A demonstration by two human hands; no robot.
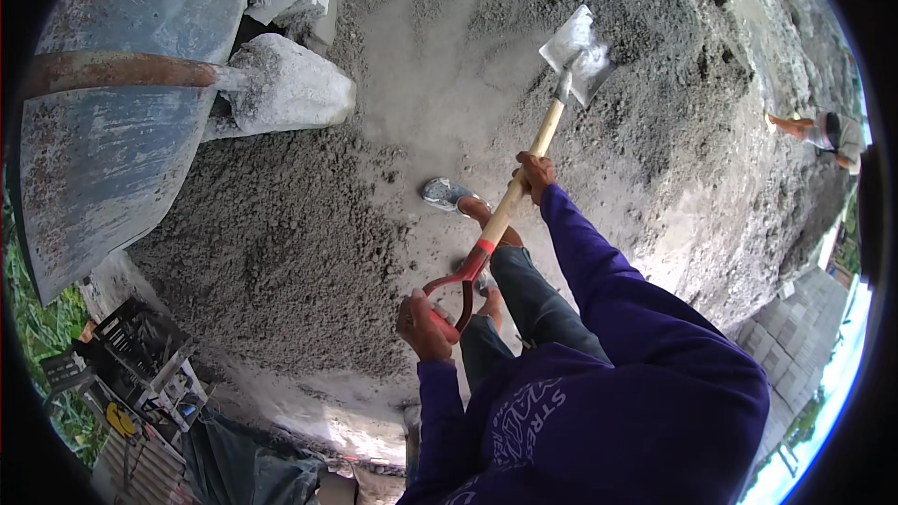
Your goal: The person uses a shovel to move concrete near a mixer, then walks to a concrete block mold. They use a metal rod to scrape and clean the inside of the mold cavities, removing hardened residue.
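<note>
In the head view, the person's left hand (426, 327) has its fingers curled around the red D-shaped handle (468, 266) of a shovel (502, 215). The right hand (536, 176) grips the wooden shaft farther up, fingers wrapped around it. The shovel slants away from the person, its pale metal blade (566, 42) over grey, grainy ground (645, 112); whether they touch cannot be told. A worn blue-grey metal drum (122, 168) stands at upper left, beside a coarse grey heap (281, 234). Another person (847, 138) is at far right.
</note>
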